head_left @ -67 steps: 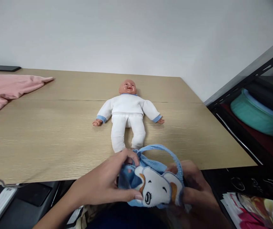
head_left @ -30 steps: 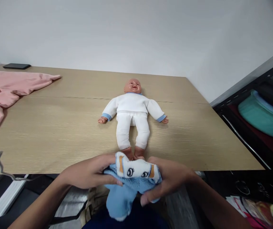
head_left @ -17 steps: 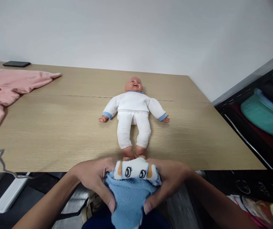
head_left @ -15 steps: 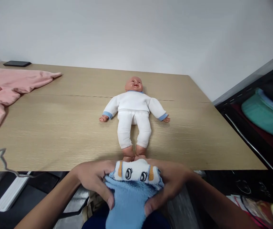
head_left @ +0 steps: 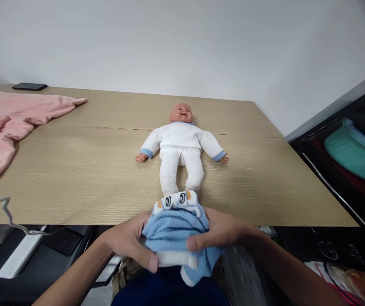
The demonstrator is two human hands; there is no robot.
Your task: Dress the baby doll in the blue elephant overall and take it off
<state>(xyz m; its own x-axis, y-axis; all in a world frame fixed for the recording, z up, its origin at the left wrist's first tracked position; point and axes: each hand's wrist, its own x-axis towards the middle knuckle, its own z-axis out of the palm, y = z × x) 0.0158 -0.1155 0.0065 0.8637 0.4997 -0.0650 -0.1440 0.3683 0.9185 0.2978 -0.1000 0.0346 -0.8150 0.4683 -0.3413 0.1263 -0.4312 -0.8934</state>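
A baby doll (head_left: 181, 140) in a white top and trousers with blue trim lies face up, its feet toward me. Across the doll's feet, at the table's near edge, is a small blue fleece doll garment (head_left: 177, 229) with white bands and two embroidered eyes. My left hand (head_left: 134, 238) grips its left side, thumb on top near a white band. On the right side, my right hand (head_left: 220, 231) holds the cloth, thumb pressed on the blue fabric. The cloth hides the doll's feet, and most of my fingers are underneath it.
A pink garment (head_left: 10, 123) is spread at the table's left, near a black phone (head_left: 29, 86). A wire hanger (head_left: 8, 212) sticks up at the near left edge. To the right, a black rack (head_left: 338, 195) holds a folded teal item (head_left: 356, 151).
Both hands have pushed the blue garment forward, so its eyed end now covers the doll's feet. The cloth is bunched up, and its white lower bands have come into view.
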